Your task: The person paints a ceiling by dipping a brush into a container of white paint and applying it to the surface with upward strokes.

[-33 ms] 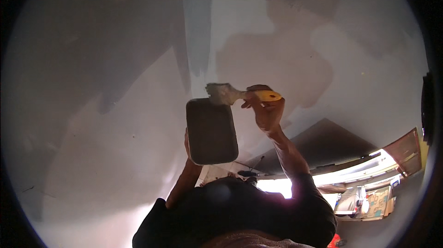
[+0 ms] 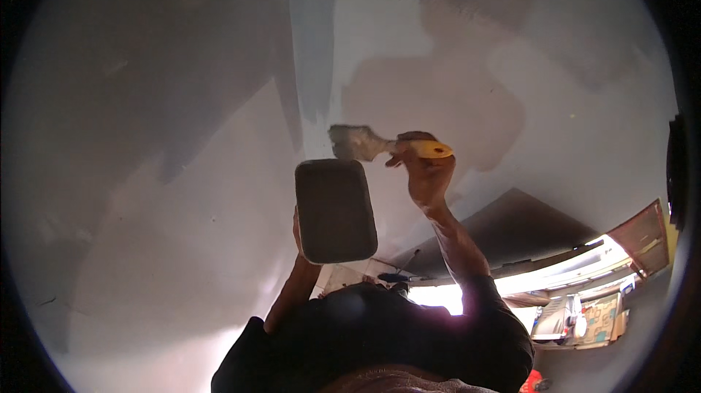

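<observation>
2 hands flank the dark tray [image 2: 336,210]: beyond its right side, the right hand [image 2: 427,174] grips the brush [image 2: 372,145] crosswise to the tray's long axis, bristles [image 2: 345,142] by its far edge; the left hand [image 2: 296,232], at its left side, hides its fingers' closure.

Yellow brush handle [image 2: 423,147], dark grey tray [image 2: 336,210]

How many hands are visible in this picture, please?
2: the right hand grips the flat brush with a yellow handle; the left hand is mostly hidden behind the dark, rectangular, round-cornered tray.
</observation>
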`<act>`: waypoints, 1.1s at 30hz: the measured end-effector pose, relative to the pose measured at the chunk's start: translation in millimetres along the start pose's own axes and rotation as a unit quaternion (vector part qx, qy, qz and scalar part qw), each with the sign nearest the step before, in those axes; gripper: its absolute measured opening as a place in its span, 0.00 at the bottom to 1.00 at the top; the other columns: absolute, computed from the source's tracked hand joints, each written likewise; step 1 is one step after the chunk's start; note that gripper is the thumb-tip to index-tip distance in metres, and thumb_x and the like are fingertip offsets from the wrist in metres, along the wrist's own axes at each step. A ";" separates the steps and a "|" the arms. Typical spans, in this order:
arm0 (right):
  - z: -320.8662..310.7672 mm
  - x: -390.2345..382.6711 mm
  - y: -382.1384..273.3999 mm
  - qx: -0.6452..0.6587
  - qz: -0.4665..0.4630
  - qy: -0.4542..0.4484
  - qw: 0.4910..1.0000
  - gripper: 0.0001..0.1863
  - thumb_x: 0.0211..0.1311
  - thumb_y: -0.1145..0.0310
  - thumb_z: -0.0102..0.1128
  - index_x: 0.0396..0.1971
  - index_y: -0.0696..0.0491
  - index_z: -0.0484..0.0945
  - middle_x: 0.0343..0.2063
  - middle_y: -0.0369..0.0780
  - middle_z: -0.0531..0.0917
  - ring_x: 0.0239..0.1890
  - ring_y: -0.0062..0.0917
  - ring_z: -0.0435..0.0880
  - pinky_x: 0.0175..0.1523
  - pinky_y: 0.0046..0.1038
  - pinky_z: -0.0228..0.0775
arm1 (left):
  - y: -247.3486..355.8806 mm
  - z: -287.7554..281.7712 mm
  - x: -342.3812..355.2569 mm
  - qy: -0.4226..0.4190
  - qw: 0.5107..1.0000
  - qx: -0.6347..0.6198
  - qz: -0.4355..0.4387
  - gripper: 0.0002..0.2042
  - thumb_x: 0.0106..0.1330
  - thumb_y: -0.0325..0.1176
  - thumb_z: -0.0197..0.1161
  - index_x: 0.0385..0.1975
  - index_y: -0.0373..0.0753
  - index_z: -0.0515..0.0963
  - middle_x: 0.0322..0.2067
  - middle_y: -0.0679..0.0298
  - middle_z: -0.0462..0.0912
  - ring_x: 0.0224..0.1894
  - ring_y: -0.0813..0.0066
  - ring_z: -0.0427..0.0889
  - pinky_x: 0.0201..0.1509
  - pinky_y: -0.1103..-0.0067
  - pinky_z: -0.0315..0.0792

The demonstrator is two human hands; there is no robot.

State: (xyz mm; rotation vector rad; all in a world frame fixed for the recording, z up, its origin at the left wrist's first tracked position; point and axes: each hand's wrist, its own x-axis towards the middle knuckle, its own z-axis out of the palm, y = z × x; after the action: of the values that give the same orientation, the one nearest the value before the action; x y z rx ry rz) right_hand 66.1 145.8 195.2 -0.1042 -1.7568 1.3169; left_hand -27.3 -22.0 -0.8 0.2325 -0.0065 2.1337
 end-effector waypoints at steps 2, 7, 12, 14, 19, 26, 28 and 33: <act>6.8 19.0 -1.9 0.052 -0.068 0.112 0.990 0.09 0.63 0.73 0.62 0.36 0.65 0.80 0.28 0.43 0.84 0.29 0.22 0.85 0.33 0.26 0.84 | 14.0 -1.2 -5.8 -0.001 1.000 0.007 0.000 0.29 0.74 0.56 0.39 0.65 0.41 0.65 0.61 0.56 0.70 0.61 0.57 0.72 0.66 0.59 0.65; 37.9 125.2 7.8 -0.015 -0.201 0.175 0.964 0.09 0.65 0.72 0.62 0.35 0.65 0.80 0.29 0.40 0.85 0.30 0.18 0.83 0.34 0.24 0.82 | 30.2 -7.2 -21.0 0.003 1.000 0.009 -0.004 0.29 0.73 0.56 0.40 0.65 0.41 0.65 0.61 0.56 0.70 0.61 0.57 0.71 0.66 0.59 0.65; 51.8 224.3 41.9 -0.154 -0.299 0.212 0.918 0.09 0.60 0.71 0.66 0.38 0.60 0.82 0.31 0.40 0.86 0.31 0.21 0.85 0.38 0.23 0.77 | 32.4 -11.2 -26.4 0.008 1.000 0.014 -0.026 0.29 0.73 0.56 0.40 0.65 0.41 0.64 0.61 0.56 0.70 0.61 0.57 0.71 0.66 0.59 0.64; 30.1 228.1 43.2 -0.182 -0.304 0.249 0.901 0.10 0.59 0.71 0.66 0.39 0.59 0.82 0.31 0.41 0.86 0.31 0.23 0.85 0.39 0.23 0.77 | 29.9 -9.8 -27.6 0.014 0.999 0.021 -0.029 0.29 0.73 0.56 0.40 0.65 0.41 0.64 0.61 0.56 0.70 0.61 0.57 0.71 0.66 0.58 0.64; -135.4 191.2 29.1 -0.344 -0.311 0.358 0.810 0.10 0.59 0.70 0.65 0.41 0.53 0.83 0.34 0.40 0.87 0.32 0.26 0.86 0.40 0.25 0.77 | -1.5 -11.6 -15.9 0.017 0.999 0.013 -0.030 0.30 0.73 0.56 0.41 0.65 0.41 0.64 0.62 0.56 0.69 0.61 0.57 0.71 0.66 0.58 0.64; -190.6 164.5 -5.8 -0.498 -0.334 0.460 0.655 0.14 0.56 0.69 0.68 0.42 0.51 0.80 0.35 0.41 0.86 0.26 0.29 0.86 0.30 0.28 0.80 | -12.0 0.8 -23.1 0.035 0.998 0.014 -0.051 0.30 0.72 0.56 0.41 0.65 0.41 0.64 0.62 0.55 0.69 0.61 0.57 0.70 0.66 0.58 0.64; -155.3 193.0 27.4 -0.500 -0.288 0.410 0.706 0.17 0.51 0.68 0.68 0.43 0.49 0.79 0.33 0.40 0.85 0.25 0.32 0.85 0.29 0.32 0.77 | -11.8 3.8 -22.4 0.034 0.997 0.015 -0.061 0.30 0.72 0.56 0.42 0.65 0.41 0.64 0.62 0.55 0.69 0.61 0.57 0.70 0.66 0.58 0.64; 4.7 267.4 43.8 -0.365 -0.397 0.271 0.798 0.15 0.47 0.72 0.68 0.38 0.55 0.80 0.26 0.45 0.83 0.22 0.35 0.83 0.27 0.32 0.76 | 3.0 18.7 -19.5 0.037 0.995 0.051 -0.074 0.30 0.72 0.56 0.42 0.65 0.41 0.63 0.62 0.55 0.69 0.62 0.57 0.70 0.66 0.57 0.63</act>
State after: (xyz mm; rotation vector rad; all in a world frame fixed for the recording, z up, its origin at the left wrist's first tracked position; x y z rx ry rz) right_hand -111.7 307.0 321.1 -0.1341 -1.4332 -0.0559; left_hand -16.5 -41.7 14.6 0.2070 0.1585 1.9956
